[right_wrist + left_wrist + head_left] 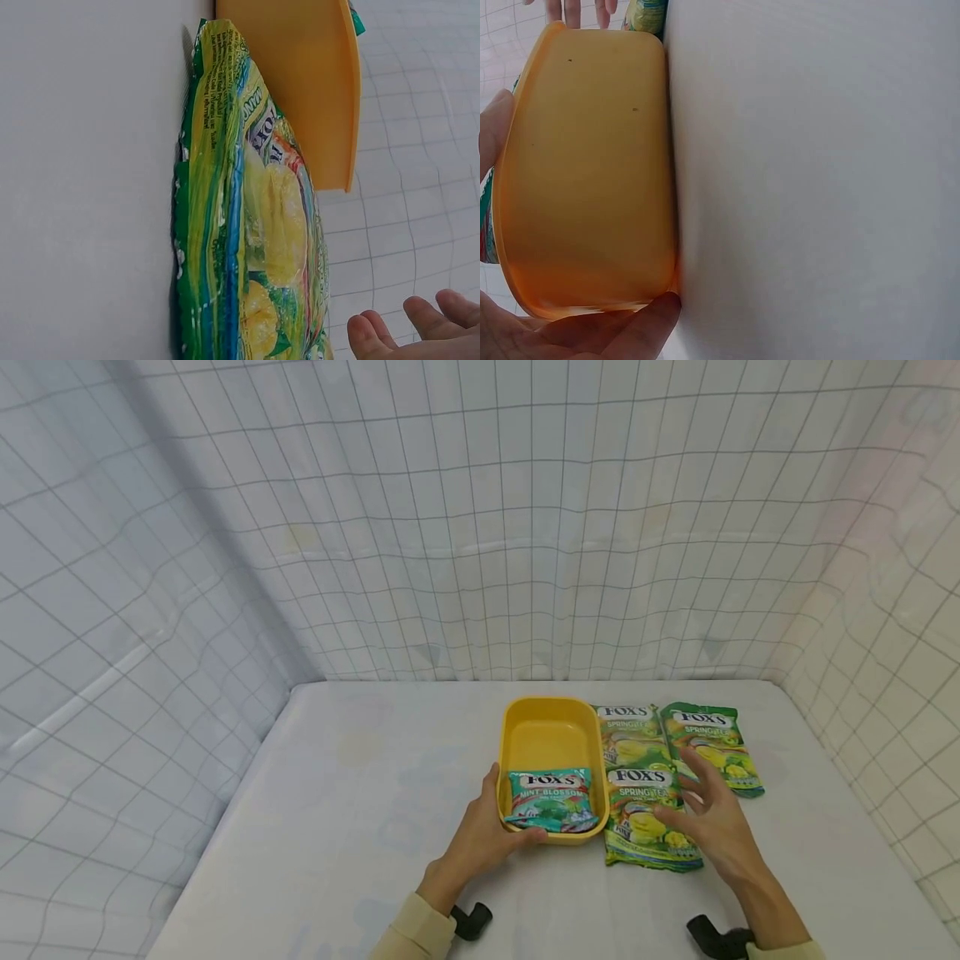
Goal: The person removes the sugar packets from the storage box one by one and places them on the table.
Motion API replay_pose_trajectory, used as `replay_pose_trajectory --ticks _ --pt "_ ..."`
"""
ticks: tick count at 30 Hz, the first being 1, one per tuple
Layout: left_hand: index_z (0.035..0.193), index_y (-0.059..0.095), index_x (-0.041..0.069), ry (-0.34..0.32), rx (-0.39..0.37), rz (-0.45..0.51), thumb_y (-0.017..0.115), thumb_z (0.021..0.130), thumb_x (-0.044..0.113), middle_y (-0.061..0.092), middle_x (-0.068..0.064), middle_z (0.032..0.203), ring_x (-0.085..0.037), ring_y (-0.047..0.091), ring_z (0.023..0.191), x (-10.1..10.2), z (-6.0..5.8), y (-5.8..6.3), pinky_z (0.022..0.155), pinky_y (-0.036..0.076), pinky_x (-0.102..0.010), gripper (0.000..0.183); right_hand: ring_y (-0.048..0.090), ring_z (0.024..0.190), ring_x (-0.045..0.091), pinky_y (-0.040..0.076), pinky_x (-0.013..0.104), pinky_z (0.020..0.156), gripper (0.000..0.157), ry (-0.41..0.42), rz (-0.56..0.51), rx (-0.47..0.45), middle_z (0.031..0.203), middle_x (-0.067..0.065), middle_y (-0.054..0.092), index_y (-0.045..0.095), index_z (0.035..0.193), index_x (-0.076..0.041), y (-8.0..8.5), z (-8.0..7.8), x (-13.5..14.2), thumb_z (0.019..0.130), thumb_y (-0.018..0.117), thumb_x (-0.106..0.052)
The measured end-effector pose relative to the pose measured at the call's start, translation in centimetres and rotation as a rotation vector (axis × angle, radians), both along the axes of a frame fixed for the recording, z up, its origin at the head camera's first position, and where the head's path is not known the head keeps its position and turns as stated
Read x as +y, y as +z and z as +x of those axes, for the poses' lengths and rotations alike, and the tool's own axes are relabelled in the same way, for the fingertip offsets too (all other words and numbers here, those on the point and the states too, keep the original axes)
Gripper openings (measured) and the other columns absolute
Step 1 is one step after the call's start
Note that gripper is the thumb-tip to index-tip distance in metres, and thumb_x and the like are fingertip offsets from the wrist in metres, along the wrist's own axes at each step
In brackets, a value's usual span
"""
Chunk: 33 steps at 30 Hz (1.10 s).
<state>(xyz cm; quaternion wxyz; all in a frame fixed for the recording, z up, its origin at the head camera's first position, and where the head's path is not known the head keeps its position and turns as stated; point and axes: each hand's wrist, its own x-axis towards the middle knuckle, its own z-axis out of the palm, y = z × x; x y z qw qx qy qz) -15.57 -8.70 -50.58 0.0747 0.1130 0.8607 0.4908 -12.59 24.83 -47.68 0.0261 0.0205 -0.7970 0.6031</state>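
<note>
My left hand [480, 833] holds a yellow plastic tray [551, 737] at its near left corner, thumb over the near rim and fingers along the left wall. Inside the tray, at its near end, lies a teal FOX'S Mint Blossom candy bag [552, 803]. My right hand [716, 822] hovers with spread fingers over the right side of the near green-and-yellow FOX'S Spring Tea candy bag [641, 818]. In the right wrist view, this bag [274, 217] lies beside the tray [315, 90], with the fingers apart from it.
Two more Spring Tea bags lie farther back: one bag [626, 731] against the tray's right side, another bag [712, 743] to its right. White cloth covers the table [375, 777]. White gridded curtains [487, 568] hang behind and on both sides.
</note>
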Motion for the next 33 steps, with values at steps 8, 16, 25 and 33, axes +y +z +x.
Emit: replay_pose_trajectory --ticks 8,16,25,33 --pt "0.163 0.006 0.003 -0.004 0.008 -0.007 0.085 0.078 0.054 0.062 -0.009 0.128 -0.021 0.061 0.111 0.1 0.0 0.2 0.104 0.045 -0.049 0.127 0.035 0.141 0.047 0.044 0.015 0.098 0.095 0.032 -0.037 0.050 0.164 0.021 0.021 0.015 0.164 -0.012 0.5 -0.5 -1.2 0.092 0.077 -0.007" --pt "0.162 0.006 0.001 -0.002 0.017 -0.016 0.086 0.079 0.052 0.062 -0.011 0.128 -0.023 0.061 0.111 0.1 0.0 0.0 0.104 0.045 -0.050 0.126 0.035 0.142 0.049 0.047 0.015 0.093 0.093 0.072 -0.095 0.034 0.165 0.019 0.021 0.013 0.164 -0.014 1.5 -0.9 -2.6 0.094 0.074 -0.008" --pt "0.163 0.007 0.003 0.000 0.015 -0.017 0.086 0.077 0.054 0.062 -0.009 0.129 -0.022 0.061 0.112 0.0 0.2 0.2 0.105 0.045 -0.049 0.127 0.037 0.139 0.052 0.050 0.021 0.094 0.089 0.135 -0.170 0.070 0.165 0.019 0.019 0.015 0.163 -0.013 2.3 -1.4 -4.3 0.096 0.071 -0.005" --pt "0.163 0.006 0.005 -0.013 0.022 -0.016 0.085 0.078 0.055 0.063 -0.005 0.125 -0.016 0.062 0.107 0.0 0.1 0.2 0.104 0.046 -0.046 0.126 0.041 0.139 0.049 0.051 0.024 0.093 0.088 0.171 -0.178 0.059 0.165 0.019 0.019 0.015 0.164 -0.015 2.6 -2.0 -5.8 0.096 0.071 -0.006"
